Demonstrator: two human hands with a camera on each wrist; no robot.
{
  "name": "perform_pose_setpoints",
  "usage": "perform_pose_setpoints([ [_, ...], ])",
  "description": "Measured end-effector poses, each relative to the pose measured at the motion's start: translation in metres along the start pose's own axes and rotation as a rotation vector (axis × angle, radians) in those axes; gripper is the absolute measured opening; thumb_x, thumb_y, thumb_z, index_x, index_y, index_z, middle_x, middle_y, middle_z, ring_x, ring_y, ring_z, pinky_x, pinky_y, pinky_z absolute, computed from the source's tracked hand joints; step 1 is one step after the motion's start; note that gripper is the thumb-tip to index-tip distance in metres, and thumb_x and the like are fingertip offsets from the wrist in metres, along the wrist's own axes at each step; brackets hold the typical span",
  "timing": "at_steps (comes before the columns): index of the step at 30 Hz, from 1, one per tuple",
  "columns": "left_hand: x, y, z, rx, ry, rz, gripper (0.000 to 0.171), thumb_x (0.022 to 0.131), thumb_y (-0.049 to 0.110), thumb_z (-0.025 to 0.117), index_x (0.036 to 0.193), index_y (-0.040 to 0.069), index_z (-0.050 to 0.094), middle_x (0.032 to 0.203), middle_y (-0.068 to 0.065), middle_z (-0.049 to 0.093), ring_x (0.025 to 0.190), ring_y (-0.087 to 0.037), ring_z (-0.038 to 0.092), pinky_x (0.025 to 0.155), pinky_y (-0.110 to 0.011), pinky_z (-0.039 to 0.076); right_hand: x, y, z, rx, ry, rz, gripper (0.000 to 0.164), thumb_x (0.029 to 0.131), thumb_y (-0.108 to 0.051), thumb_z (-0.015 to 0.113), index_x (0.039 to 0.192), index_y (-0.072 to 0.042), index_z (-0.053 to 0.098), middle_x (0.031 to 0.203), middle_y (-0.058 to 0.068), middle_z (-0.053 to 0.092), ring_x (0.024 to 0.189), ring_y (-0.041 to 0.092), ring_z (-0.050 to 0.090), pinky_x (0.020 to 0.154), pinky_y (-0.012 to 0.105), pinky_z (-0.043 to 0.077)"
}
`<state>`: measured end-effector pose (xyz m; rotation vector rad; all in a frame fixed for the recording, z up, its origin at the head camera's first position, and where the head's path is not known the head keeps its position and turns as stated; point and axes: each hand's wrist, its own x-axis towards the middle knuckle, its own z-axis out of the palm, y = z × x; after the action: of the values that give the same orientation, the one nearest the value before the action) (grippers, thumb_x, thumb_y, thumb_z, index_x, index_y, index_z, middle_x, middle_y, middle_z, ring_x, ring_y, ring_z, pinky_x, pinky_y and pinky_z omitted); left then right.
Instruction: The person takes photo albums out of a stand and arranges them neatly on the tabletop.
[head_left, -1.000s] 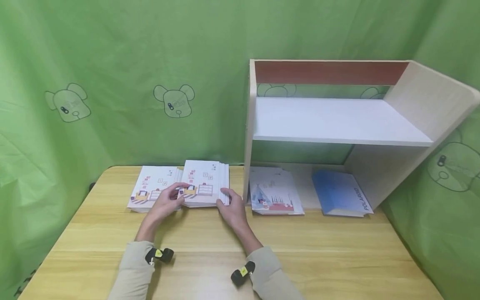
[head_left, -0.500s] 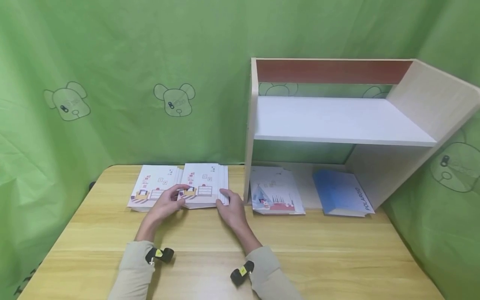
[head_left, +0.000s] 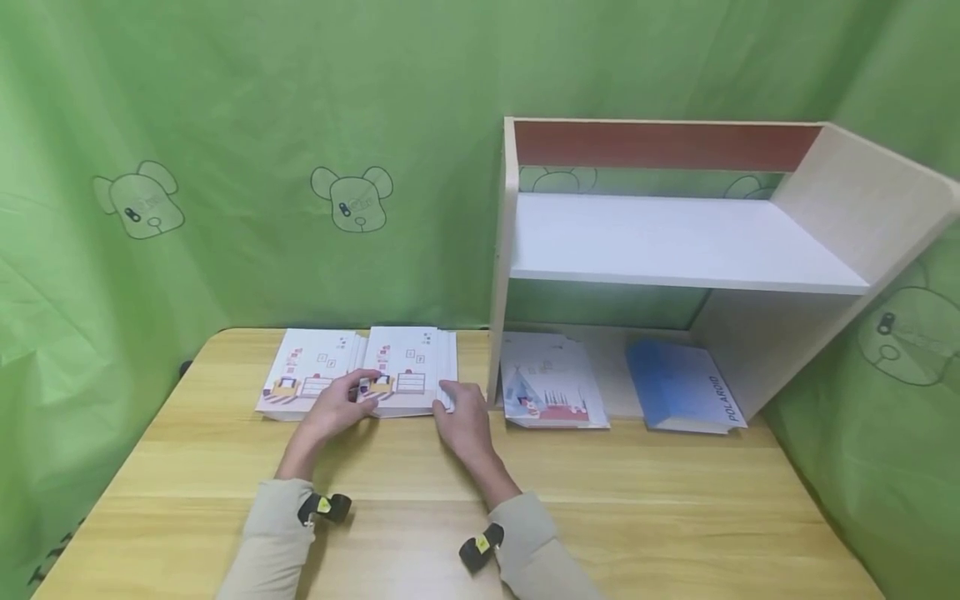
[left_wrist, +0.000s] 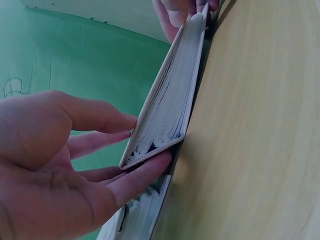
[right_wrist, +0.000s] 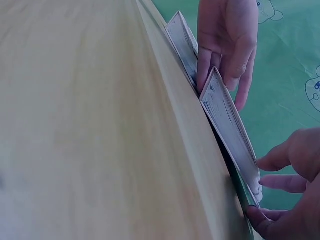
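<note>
A thick white book [head_left: 401,358] with a printed room scene on its cover lies face up, close over the table, between my two hands. My left hand [head_left: 333,410] holds its spine side, with fingertips on the cover and others low along the spine in the left wrist view. At the opposite, page-edge side, my right hand [head_left: 465,421] pinches the book's near corner between thumb and fingers. Its page block [left_wrist: 167,105] shows slightly fanned. Beside it on the left lies a second, matching book [head_left: 303,367], which my left hand partly overlaps in the head view.
A two-level wooden shelf [head_left: 690,242] stands at the right on the wooden table [head_left: 637,517]. In its lower level lie a tent-print book [head_left: 551,379] and a blue book [head_left: 678,383] marked POLAROID. A green curtain [head_left: 247,250] hangs behind.
The held book's far edge has come slightly lower and nearer to me. Both hands keep their hold, with the left fingers shifting very little.
</note>
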<state>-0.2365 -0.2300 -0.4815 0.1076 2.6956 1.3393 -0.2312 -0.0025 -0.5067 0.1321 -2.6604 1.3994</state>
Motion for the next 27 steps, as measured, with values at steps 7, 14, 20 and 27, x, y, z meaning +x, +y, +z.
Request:
perform_pose_setpoints([
  [7,0.0,0.003,0.001,0.073,0.019,0.012,0.058,0.095,0.015,0.069,0.149,0.006,0.05,0.149,-0.036,0.044,0.138,-0.055,0.039,0.114,-0.069,0.031,-0.001,0.002,-0.001,-0.032,0.019,-0.053,0.033,0.09,-0.006,0.074,0.122,-0.002,0.072,0.127,0.02,0.065,0.122,0.038,0.058,0.11,0.052,0.047],
  [14,-0.003,0.009,0.002,0.112,0.034,0.029,0.056,0.095,0.014,0.07,0.147,0.003,0.052,0.14,-0.037,0.051,0.129,-0.054,0.049,0.109,-0.066,0.041,-0.002,0.002,-0.006,-0.02,-0.018,-0.053,0.037,0.089,-0.002,0.072,0.125,-0.001,0.07,0.132,0.021,0.064,0.128,0.041,0.055,0.113,0.055,0.042],
  [20,-0.008,0.02,0.003,0.196,0.062,0.026,0.053,0.093,0.01,0.072,0.142,-0.001,0.054,0.094,-0.018,0.063,0.078,-0.028,0.059,0.068,-0.04,0.054,-0.003,0.002,-0.013,0.035,-0.123,-0.003,0.05,0.088,-0.003,0.069,0.137,-0.005,0.062,0.143,0.022,0.055,0.137,0.043,0.047,0.116,0.057,0.037],
  [27,-0.012,0.033,0.004,0.29,0.177,0.111,0.048,0.09,0.002,0.07,0.137,-0.002,0.058,0.126,-0.031,0.063,0.102,-0.04,0.066,0.09,-0.053,0.058,-0.009,0.001,-0.035,0.109,-0.213,-0.089,0.053,0.087,0.0,0.065,0.14,-0.007,0.06,0.14,0.023,0.055,0.13,0.042,0.051,0.111,0.057,0.044],
])
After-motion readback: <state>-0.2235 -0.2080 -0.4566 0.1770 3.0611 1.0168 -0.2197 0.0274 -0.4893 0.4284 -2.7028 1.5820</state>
